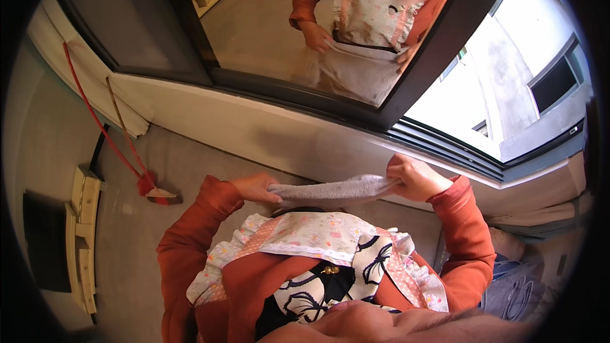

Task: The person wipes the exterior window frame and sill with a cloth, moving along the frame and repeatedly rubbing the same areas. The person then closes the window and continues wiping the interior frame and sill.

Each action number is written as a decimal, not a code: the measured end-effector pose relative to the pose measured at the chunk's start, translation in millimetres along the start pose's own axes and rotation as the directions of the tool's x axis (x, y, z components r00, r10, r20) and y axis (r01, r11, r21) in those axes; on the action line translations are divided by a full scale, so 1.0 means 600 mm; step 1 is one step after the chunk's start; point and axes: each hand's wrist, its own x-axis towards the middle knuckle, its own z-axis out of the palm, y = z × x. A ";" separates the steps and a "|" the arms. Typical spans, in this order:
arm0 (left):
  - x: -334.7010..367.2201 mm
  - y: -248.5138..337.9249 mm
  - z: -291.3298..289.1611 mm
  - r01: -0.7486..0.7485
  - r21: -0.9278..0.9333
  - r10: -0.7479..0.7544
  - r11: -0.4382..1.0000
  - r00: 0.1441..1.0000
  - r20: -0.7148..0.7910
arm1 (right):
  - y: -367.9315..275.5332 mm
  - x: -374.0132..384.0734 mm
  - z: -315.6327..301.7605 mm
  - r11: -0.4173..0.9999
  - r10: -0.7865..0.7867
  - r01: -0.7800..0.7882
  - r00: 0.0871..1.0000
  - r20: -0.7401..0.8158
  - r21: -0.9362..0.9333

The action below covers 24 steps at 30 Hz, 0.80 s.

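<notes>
A light grey cloth (333, 190), like a towel, is stretched between my two hands in front of my apron. My left hand (255, 187) grips its left end, fingers closed on the edge. At the other end, my right hand (416, 178) is closed round a bunched corner and held slightly higher. The lower part of the cloth is hidden from above, but the reflection in the window glass (267, 32) shows it hanging down from both hands. Beneath the cloth is my ruffled, patterned apron (305, 235), over orange-red sleeves.
A dark-framed sliding window stands ahead, its opening (502, 89) at the right facing a building outside. Below it runs a pale sill (305, 121). A red-handled broom (145, 184) and a dustpan (164, 197) lean at left, near a pale wooden cabinet (82, 235). Jeans (515, 292) lie at lower right.
</notes>
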 end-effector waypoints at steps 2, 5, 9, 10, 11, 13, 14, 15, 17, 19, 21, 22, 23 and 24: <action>-0.012 -0.015 -0.003 -0.079 -0.102 0.072 0.992 0.995 -0.064 | 0.007 -0.007 0.023 0.999 -0.023 0.024 0.998 0.051 -0.026; -0.036 -0.022 -0.015 -0.159 -0.188 0.129 0.969 0.978 -0.164 | -0.001 -0.003 0.043 0.988 0.150 -0.156 0.942 0.300 -0.002; -0.064 -0.026 -0.026 -0.114 -0.121 0.082 0.986 0.967 -0.242 | -0.030 0.012 0.039 0.987 0.119 -0.149 0.921 0.371 0.054; -0.080 -0.006 -0.037 -0.113 -0.114 0.080 0.987 0.962 -0.262 | -0.030 0.014 0.040 0.989 0.094 -0.129 0.926 0.365 0.073; -0.091 0.008 -0.047 -0.112 -0.106 0.078 0.988 0.957 -0.281 | -0.018 0.018 0.043 0.985 -0.003 -0.057 0.940 0.342 0.164; -0.108 0.016 -0.065 -0.204 -0.351 0.078 0.914 0.937 -0.340 | -0.012 0.022 0.060 0.890 0.074 -0.196 0.953 0.294 0.411; -0.113 0.015 -0.075 -0.250 -0.463 0.072 0.851 0.927 -0.368 | -0.012 0.024 0.066 0.812 0.118 -0.254 0.953 0.278 0.526; -0.116 0.013 -0.086 -0.289 -0.412 0.093 0.864 0.896 -0.434 | -0.041 0.042 0.034 0.801 0.199 -0.367 0.909 0.367 0.474; -0.118 0.011 -0.113 -0.355 -0.300 0.142 0.886 0.821 -0.552 | -0.036 0.065 0.056 0.817 0.041 -0.106 0.991 0.125 0.567; -0.112 0.008 -0.152 -0.347 -0.224 0.085 0.911 0.688 -0.721 | -0.055 0.096 0.047 0.843 -0.059 0.031 0.998 0.035 0.537; -0.099 0.013 -0.194 -0.360 -0.148 0.065 0.921 0.518 -0.853 | -0.072 0.141 0.056 0.877 -0.134 0.114 0.991 0.009 0.468; -0.090 0.023 -0.213 -0.380 -0.105 0.071 0.919 0.422 -0.904 | -0.080 0.162 0.065 0.889 -0.168 0.153 0.986 -0.003 0.431; -0.080 0.030 -0.233 -0.396 -0.061 0.077 0.916 0.323 -0.943 | -0.088 0.185 0.077 0.895 -0.158 0.168 0.986 -0.058 0.413; -0.068 0.026 -0.255 -0.348 0.042 0.130 0.936 0.233 -0.964 | -0.098 0.207 0.090 0.903 -0.144 0.178 0.983 -0.113 0.391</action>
